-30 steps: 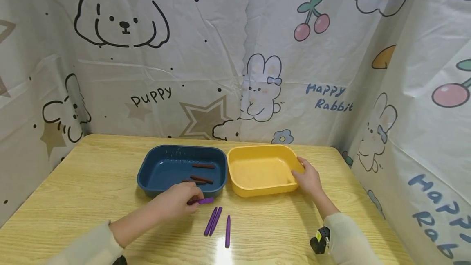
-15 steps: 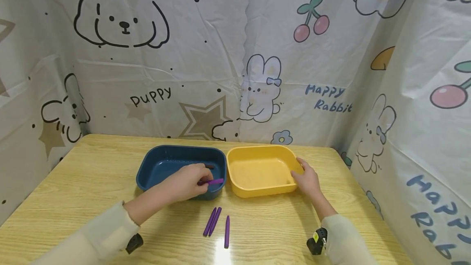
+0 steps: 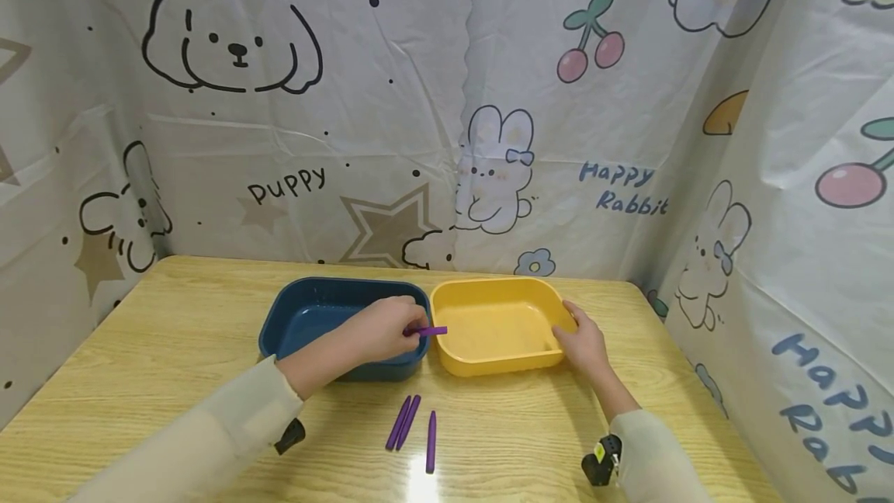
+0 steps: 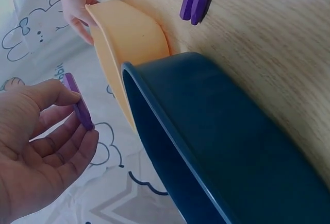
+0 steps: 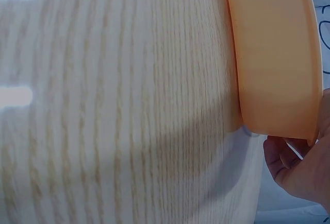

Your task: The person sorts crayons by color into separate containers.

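My left hand (image 3: 384,328) pinches a purple crayon (image 3: 436,331) between thumb and fingers, above the right end of the dark blue bin (image 3: 279,309). The crayon's tip overlaps the near-left rim of the yellow bin (image 3: 482,367) in the head view. In the left wrist view the crayon (image 4: 79,102) is held clear above both bins. My right hand (image 3: 585,344) grips the right wall of the yellow bin, thumb inside and fingers outside. No contents show in the yellow bin. My left hand and forearm hide part of the blue bin's inside.
Two purple crayons (image 3: 403,423) lie side by side on the wooden table (image 3: 517,433), with a third purple crayon (image 3: 431,441) to their right. The bins stand next to each other. A printed curtain (image 3: 391,130) rises behind the table and along its sides.
My left hand has carried the purple crayon from in front of the blue bin up and rightward, to the gap between the bins. Brown sticks seen earlier in the blue bin are now hidden. The right hand stays put.
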The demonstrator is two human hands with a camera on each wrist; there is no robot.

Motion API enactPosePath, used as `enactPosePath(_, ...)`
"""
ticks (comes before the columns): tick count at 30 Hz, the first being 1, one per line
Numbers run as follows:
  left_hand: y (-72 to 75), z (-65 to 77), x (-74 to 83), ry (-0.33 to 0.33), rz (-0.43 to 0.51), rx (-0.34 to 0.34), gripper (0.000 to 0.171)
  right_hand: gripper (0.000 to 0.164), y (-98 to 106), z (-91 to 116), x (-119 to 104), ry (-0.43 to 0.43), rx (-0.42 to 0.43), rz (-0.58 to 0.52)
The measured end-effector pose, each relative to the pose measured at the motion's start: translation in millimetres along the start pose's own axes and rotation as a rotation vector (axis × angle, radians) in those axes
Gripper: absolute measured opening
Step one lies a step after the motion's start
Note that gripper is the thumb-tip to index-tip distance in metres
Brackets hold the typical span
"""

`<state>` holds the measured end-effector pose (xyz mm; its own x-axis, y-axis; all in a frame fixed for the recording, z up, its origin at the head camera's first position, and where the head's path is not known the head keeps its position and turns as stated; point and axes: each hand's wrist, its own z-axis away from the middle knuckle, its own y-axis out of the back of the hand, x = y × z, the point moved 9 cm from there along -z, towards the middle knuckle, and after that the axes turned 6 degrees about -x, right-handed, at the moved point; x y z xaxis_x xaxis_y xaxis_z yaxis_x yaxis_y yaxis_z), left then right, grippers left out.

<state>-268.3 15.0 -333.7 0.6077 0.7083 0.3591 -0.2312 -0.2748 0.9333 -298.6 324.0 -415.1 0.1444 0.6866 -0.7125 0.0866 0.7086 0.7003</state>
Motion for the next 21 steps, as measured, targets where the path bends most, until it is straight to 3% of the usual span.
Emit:
enactPosePath(11, -6.5, -26.0, 3.2, 0.005, -0.051, -0.020, 0.011, 0.058, 0, 1, 2, -0.021, 0.000, -0.028)
enactPosePath(21, -16.1, -50.3, 2.1, 0.016, -0.040, -0.036, 0.017, 0.058, -1, 1, 2, -0.028, -0.006, -0.035)
